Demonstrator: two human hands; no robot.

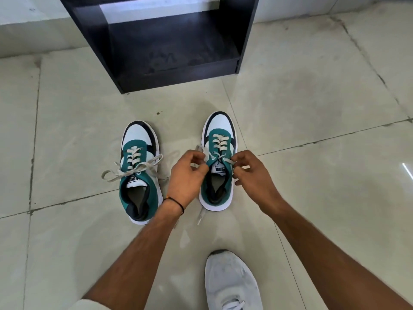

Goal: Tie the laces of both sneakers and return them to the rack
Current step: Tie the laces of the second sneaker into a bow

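Laces on the right sneaker (218, 162) are lying loose while both hands are working at its tongue: left hand (185, 175) fingers are pinching 1 flat lace end, right hand (250, 173) fingers are pinching the other. Left sneaker (139, 173) is already sitting bowed beside it on the floor (312, 108), rack (169, 41) just beyond. Laces are looking soft and limp, probably best gripped near the eyelets; each sneaker is likely light, liftable by its heel collar.
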